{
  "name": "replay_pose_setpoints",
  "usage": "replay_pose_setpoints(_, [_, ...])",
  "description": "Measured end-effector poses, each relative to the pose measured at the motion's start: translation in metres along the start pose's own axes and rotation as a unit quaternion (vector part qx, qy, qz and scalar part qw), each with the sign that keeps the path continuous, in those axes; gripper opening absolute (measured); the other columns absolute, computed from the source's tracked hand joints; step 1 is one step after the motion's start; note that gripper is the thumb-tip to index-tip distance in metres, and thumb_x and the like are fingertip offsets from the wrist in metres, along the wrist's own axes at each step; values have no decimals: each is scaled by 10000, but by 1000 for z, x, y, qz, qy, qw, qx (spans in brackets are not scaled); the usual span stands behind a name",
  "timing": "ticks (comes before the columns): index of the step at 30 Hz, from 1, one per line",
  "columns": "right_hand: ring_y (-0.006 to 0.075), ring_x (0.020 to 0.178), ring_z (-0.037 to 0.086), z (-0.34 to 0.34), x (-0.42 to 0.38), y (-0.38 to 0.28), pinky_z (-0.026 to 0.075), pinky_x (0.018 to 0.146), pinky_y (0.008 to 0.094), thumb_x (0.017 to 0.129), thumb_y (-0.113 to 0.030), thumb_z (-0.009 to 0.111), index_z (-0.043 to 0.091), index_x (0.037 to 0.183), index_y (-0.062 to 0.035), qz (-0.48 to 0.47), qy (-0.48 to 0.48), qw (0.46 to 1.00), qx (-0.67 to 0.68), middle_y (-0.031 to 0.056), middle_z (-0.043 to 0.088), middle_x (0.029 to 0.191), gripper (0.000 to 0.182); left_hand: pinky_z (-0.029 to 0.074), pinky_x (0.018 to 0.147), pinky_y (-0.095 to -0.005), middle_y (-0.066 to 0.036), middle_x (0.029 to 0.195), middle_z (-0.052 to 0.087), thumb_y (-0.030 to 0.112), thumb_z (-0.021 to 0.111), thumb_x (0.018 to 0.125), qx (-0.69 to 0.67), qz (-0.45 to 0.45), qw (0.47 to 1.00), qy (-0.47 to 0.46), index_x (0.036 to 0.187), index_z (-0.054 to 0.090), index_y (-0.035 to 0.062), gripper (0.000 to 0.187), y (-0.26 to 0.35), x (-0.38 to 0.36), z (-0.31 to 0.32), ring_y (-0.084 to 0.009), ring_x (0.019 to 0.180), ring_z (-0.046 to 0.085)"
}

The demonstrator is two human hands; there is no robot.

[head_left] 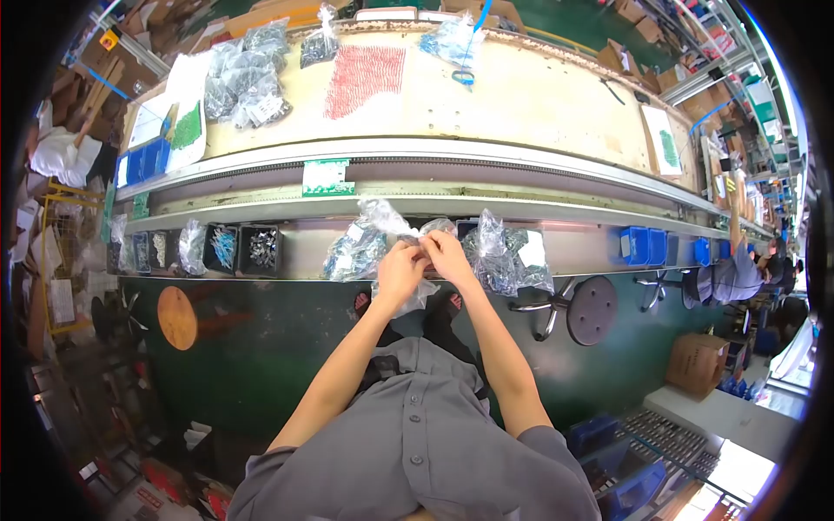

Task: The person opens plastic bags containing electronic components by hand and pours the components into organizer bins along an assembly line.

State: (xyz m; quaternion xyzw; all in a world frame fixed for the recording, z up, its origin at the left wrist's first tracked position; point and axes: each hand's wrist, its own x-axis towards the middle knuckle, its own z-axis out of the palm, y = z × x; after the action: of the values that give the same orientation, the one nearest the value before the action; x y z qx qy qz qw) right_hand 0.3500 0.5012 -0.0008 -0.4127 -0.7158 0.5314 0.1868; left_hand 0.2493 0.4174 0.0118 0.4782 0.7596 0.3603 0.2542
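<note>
My left hand (402, 271) and my right hand (445, 258) meet at the front edge of the bench, fingertips pinched together. Both are closed on a clear plastic bag (382, 217), whose crumpled top sticks up beyond my fingers. What lies inside it is mostly hidden by my hands. Left of them sits a clear bag of small dark parts (354, 252) with a white label. To the right, another filled bag (497, 256) with a twisted neck leans beside a labelled bag (530, 256).
Black bins (260, 249) of small parts line the left ledge; blue bins (647, 247) stand right. A green circuit board (328, 177) rests on the rail. Beyond lie bagged parts (248, 74), red pieces (365, 81) and scissors (463, 77). Stools (592, 311) stand below; other people are at both sides.
</note>
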Motion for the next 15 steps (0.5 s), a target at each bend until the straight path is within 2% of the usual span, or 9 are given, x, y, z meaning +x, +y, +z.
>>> replay_pose_setpoints(3, [98,546,452,2,2,15,375,502,263,801,-189,538,558,760,11,30,1,999,35,46,510,592,205,445,638,-325,-104,698,598,137,609,693,-6,-29,999,-35,748,641,8,145,-14,6,8,-246,674,577])
replay_pose_setpoints(4, [98,550,462,-4,2,18,382,506,263,777,-199,576,561,768,16,55,-19,998,-8,52,521,601,216,445,638,-325,-104,698,598,137,609,693,-6,-28,999,-39,748,641,8,145,-21,6,8,-246,674,577])
replay_pose_setpoints(6, [99,558,476,-9,-7,21,386,508,268,736,-211,630,562,770,24,20,-34,999,23,57,533,614,247,441,588,-279,-102,684,623,125,599,713,-139,-117,980,-82,771,638,-6,149,-35,8,7,-164,619,580])
replay_pose_setpoints(7, [119,584,507,-5,-8,34,391,519,270,674,-206,678,564,775,32,47,-66,994,78,75,548,637,283,445,580,-281,-117,681,625,161,613,704,-173,-133,972,-85,797,644,18,173,-40,8,8,-169,613,593])
replay_pose_setpoints(9, [257,605,551,-3,-15,40,433,591,348,603,-302,702,577,780,7,11,-59,993,-100,121,579,651,377,446,577,-279,-113,677,626,160,615,702,-174,-134,972,-84,794,644,16,174,-44,7,13,-161,608,590])
replay_pose_setpoints(10, [279,656,549,2,-17,42,428,618,360,608,-314,686,581,742,-12,-4,-27,989,-145,121,576,646,346,447,573,-277,-109,673,626,159,617,700,-176,-135,972,-80,791,644,13,174,-44,6,15,-153,602,587])
replay_pose_setpoints(12, [284,663,542,10,-16,53,420,607,355,640,-313,656,575,691,-28,58,-23,995,-76,117,569,643,300,439,583,-234,-65,677,631,137,600,723,-173,-131,972,-96,791,642,-18,174,-46,7,17,-95,617,557])
replay_pose_setpoints(14, [284,623,534,14,-17,56,409,577,373,680,-288,618,568,664,-33,42,6,997,-60,110,561,625,261,446,596,-234,-67,691,635,141,619,703,-177,-144,970,-84,773,646,-13,172,-42,7,15,-106,632,572])
replay_pose_setpoints(15, [159,489,542,14,-19,51,419,488,270,703,-192,621,561,641,1,-22,61,991,-120,88,560,552,211,447,600,-235,-68,694,637,145,626,696,-168,-147,972,-72,767,646,-12,174,-36,7,12,-111,637,578])
